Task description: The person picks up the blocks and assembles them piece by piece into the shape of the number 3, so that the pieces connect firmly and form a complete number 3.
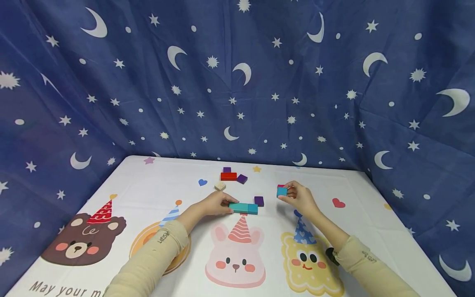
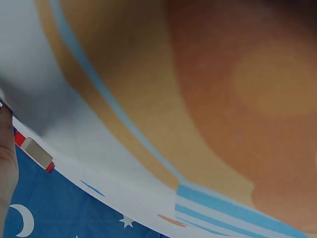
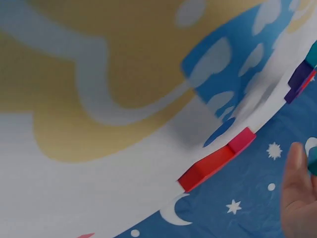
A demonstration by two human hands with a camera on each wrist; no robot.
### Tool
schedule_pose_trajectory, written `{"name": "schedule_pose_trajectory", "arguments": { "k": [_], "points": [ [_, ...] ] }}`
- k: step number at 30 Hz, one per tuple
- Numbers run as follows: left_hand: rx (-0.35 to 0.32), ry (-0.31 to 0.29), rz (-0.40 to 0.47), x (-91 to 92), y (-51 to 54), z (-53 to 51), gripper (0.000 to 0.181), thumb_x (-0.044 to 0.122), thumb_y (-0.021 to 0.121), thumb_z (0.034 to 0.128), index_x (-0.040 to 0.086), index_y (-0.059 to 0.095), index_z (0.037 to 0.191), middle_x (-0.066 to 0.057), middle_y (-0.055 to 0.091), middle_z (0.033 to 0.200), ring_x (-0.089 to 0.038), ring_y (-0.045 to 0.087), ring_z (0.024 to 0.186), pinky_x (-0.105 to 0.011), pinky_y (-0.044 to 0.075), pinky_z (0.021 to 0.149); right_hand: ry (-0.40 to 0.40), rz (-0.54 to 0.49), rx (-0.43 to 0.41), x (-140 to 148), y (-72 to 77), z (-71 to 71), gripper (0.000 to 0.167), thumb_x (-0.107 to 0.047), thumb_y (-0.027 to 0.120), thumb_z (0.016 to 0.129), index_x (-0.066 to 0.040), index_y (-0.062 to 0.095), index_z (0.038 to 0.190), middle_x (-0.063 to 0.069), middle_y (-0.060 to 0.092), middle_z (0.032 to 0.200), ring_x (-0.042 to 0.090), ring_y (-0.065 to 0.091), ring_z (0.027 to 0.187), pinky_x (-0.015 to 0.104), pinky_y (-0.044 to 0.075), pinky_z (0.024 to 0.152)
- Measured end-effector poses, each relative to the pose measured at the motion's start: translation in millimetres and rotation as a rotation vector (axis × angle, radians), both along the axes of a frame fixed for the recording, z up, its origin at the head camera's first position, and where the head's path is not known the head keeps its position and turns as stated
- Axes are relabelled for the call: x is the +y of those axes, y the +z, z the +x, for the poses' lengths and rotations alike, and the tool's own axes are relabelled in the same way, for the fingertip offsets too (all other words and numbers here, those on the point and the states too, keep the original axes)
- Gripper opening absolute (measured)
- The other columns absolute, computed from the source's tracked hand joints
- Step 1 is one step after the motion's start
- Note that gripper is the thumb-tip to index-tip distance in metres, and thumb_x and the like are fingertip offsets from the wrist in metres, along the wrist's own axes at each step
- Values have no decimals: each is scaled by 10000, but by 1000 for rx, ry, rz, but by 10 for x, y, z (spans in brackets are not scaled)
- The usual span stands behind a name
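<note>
Cream fabric sleeves (image 1: 144, 264) lay nearest my head camera. Left hand (image 1: 215, 203) pinched left end of long teal rectangular block (image 1: 239, 208); small blue square block (image 1: 252, 209) touched its right end. I saw right hand (image 1: 301, 199) pinching second blue square block (image 1: 282, 191) above white cartoon-printed tablecloth (image 1: 167, 185); purple square block (image 1: 259, 201) lay between hands.

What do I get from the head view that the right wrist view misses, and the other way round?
Head view only: the left hand at the end of the long teal block, the beige block and the bear print.

Right wrist view only: the long side of a red block beside a pink block; the head view shows just a pinkish-red patch there.

Both: the right hand with its blue block, a purple block and the starry backdrop.
</note>
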State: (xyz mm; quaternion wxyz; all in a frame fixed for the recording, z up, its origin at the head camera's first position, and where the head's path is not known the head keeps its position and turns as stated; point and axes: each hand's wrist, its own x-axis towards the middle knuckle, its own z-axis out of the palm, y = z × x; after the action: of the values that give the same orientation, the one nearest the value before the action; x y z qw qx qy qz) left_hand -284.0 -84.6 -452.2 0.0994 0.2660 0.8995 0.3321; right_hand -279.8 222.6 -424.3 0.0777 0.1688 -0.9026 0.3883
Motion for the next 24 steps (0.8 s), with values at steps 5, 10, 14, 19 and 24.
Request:
{"name": "schedule_pose_trajectory", "arguments": {
  "k": [5,10,14,19,24],
  "points": [
    [-3,6,3,1,13,6,335,88,709,825,72,677,1158,-105,682,1139,-142,610,907,-327,517,905,-24,50,31,-34,15,71,354,-144,792,740,39,621,990,122,603,874,182,550,732,160,478,628],
    [-9,12,1,7,5,6,337,81,707,825,78,676,1161,-99,681,1145,-145,616,923,-330,515,913,11,29,23,-37,-38,148,328,-100,790,735,67,629,967,131,624,801,148,557,695,162,502,627],
    [-2,0,-4,5,13,5,340,84,707,826,74,673,1164,-105,681,1144,-152,621,931,-330,515,912,49,54,41,-54,-104,223,298,-76,800,718,56,637,930,116,629,786,125,571,679,190,532,639],
    [1,2,-5,2,25,12,341,94,710,825,74,674,1163,-104,682,1140,-141,608,908,-325,514,910,76,104,70,-105,-139,305,266,-100,801,720,14,641,899,56,613,773,113,559,679,208,537,648],
    [3,-3,-1,4,29,18,342,93,710,825,72,673,1164,-105,683,1138,-142,603,901,-327,513,908,115,149,82,-174,-146,378,258,-125,796,729,4,645,894,51,618,778,125,562,691,238,545,651]
  ]
}}
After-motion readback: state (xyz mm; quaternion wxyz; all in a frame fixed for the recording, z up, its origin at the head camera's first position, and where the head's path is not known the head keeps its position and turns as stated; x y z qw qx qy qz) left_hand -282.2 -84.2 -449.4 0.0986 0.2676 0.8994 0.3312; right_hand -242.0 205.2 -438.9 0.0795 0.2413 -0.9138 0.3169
